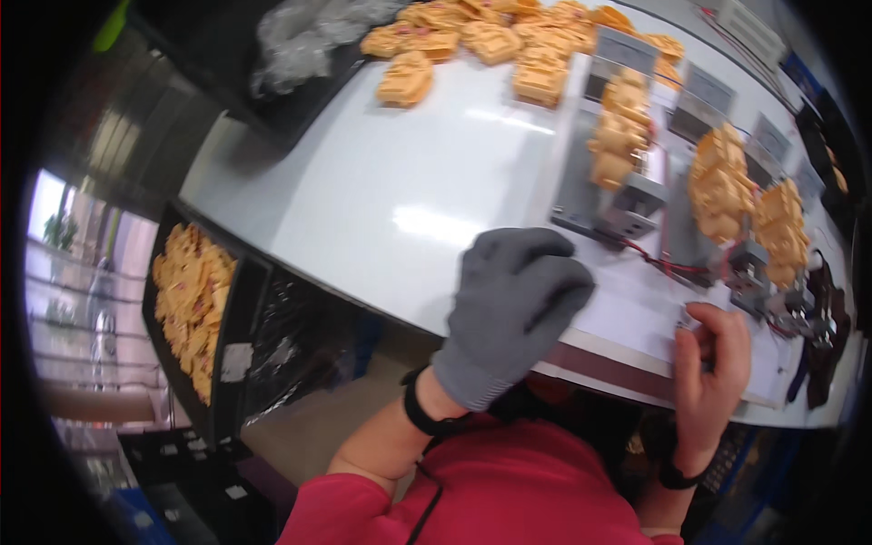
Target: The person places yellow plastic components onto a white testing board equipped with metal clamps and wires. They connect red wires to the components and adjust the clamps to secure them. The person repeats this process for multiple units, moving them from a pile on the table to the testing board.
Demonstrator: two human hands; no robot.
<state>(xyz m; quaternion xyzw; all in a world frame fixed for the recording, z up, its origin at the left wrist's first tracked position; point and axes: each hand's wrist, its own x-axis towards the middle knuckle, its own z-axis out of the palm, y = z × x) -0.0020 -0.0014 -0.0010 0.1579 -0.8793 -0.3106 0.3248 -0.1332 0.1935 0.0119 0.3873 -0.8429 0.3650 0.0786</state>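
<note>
My left hand (513, 304), in a grey glove, hovers over the near edge of the white table with its fingers curled in; whatever they may hold is hidden. Bare, my right hand (718, 363) is at the table's front edge with thumb and forefinger brought close together. A tiny shiny bit shows at their tips, too small to name. Beyond the hands stand grey metal fixtures (633, 207) with red and black wires (668, 263). Orange-yellow moulded plastic parts sit on them: one at the left (620, 127), one in the middle (722, 182) and one at the right (781, 232).
Loose orange-yellow plastic parts (490, 41) are heaped at the table's far side. A black tray (304, 127) with clear plastic bags (304, 41) overhangs the far left corner. Below the left edge, a black bin (227, 336) holds more parts (191, 295). A dark brown object (822, 336) lies far right.
</note>
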